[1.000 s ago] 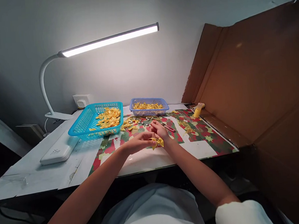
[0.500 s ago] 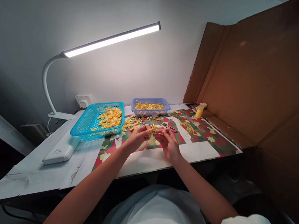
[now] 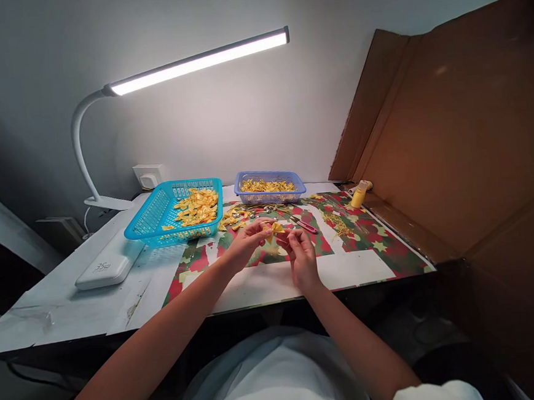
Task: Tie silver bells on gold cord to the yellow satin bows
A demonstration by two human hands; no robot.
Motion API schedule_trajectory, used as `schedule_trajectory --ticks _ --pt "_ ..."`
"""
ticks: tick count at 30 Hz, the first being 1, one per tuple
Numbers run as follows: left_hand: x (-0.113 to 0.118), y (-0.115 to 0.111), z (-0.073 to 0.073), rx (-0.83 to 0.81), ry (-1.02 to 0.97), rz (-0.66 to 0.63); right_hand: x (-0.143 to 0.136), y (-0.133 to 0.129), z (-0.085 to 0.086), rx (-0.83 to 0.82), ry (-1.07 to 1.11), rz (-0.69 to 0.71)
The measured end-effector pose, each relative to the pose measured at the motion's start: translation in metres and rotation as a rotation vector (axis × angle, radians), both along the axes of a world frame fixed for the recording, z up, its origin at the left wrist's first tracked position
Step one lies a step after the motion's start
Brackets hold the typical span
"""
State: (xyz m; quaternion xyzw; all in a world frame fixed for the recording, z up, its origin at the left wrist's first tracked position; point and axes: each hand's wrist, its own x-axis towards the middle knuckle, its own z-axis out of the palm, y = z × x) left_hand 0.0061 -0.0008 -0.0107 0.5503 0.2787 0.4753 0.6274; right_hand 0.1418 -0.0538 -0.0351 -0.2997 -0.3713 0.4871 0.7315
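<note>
Over the middle of the table, my left hand (image 3: pixel 246 246) pinches a gold ribbon bow (image 3: pixel 276 228) between thumb and fingers. My right hand (image 3: pixel 303 257) is just to the right of the bow, thumb and fingertips pressed together. Whatever those fingertips hold is too small to make out. Past my right fingers lies a pair of pink-handled snips (image 3: pixel 304 224). Beyond my left hand, loose gold bows (image 3: pixel 230 220) lie beside small silvery bells (image 3: pixel 268 210) and thin gold strands.
A turquoise basket (image 3: pixel 177 236) with gold bows stands left; a purple basket (image 3: pixel 271 198) with gold pieces stands behind. To the right are fine gold ties (image 3: pixel 338 224), a yellow bottle (image 3: pixel 359 195) and a cardboard wall (image 3: pixel 454 117). A white power bank (image 3: pixel 108 265) and lamp (image 3: pixel 110 203) are left.
The bow now faces up more openly in my left fingers. My right hand has closed its fingertips slightly nearer its palm. The view has tilted a little.
</note>
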Motion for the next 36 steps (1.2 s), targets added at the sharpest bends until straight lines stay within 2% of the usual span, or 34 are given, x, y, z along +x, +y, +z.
schedule_trajectory --ticks 3,6,10,14,22,28,36 --pt "0.001 0.0 0.001 -0.034 -0.042 0.005 0.0 -0.001 0.003 -0.047 0.043 0.06" --pt "0.002 -0.002 0.003 -0.07 -0.07 -0.013 0.001 -0.002 0.004 -0.132 0.09 0.186" --pt "0.001 -0.005 0.006 -0.082 -0.099 -0.071 0.008 0.002 0.005 -0.264 0.255 0.307" --pt "0.0 -0.008 0.008 -0.088 -0.115 -0.111 0.018 0.006 0.008 -0.238 0.356 0.348" --pt "0.0 -0.008 0.011 -0.08 -0.128 -0.121 0.032 0.006 0.013 -0.205 0.339 0.318" --pt "-0.001 -0.009 0.012 -0.097 -0.125 -0.125 0.039 0.017 0.016 -0.268 0.242 0.272" --pt "-0.001 -0.006 0.009 -0.116 -0.049 -0.048 0.056 0.007 0.03 -0.103 0.209 0.196"
